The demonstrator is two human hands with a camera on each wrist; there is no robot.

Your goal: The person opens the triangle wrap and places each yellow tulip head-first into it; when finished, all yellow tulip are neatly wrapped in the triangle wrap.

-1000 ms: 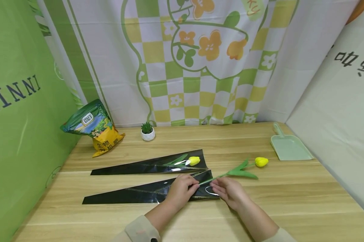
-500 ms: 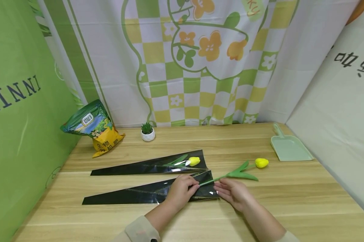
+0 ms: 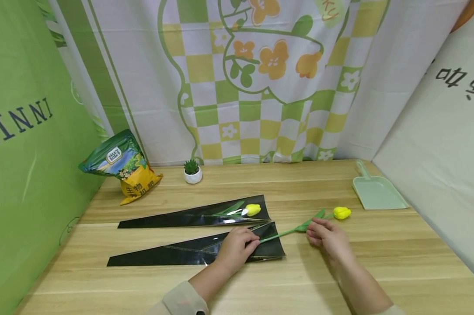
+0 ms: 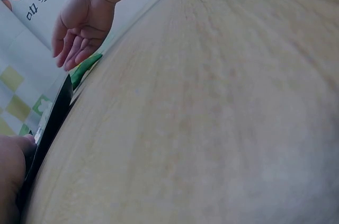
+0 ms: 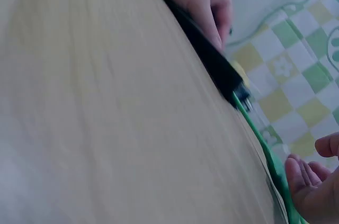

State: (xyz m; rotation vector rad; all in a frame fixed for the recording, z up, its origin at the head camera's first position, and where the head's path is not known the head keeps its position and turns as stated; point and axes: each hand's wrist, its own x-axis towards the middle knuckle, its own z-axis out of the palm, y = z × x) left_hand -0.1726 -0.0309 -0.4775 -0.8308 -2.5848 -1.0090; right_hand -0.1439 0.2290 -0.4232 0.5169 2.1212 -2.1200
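A yellow tulip [image 3: 342, 213] lies with its green stem [image 3: 278, 236] running left into the mouth of the nearer black flower sleeve [image 3: 162, 256]. My left hand [image 3: 236, 246] pinches this sleeve near its wide end, fingertips right at the visible end of the stem; part of the sleeve is hidden under the hand. Over the tulip's leaves is my right hand [image 3: 329, 238], its fingers relaxed. In the right wrist view, thumb and fingers of the right hand [image 5: 318, 187] stand apart beside the leaf [image 5: 276, 173].
Behind lies a second black sleeve [image 3: 162, 219] with another yellow tulip [image 3: 253, 210] inside. A fertilizer bag [image 3: 123, 168] and a small potted succulent [image 3: 192, 173] stand at the back left. A pale green dustpan [image 3: 378, 193] lies at the back right of the wooden table [image 3: 103, 288].
My right hand has moved from the sleeve's mouth rightward to the tulip's leaves. The tulip's head has shifted very slightly toward me. My left hand has stayed in place.
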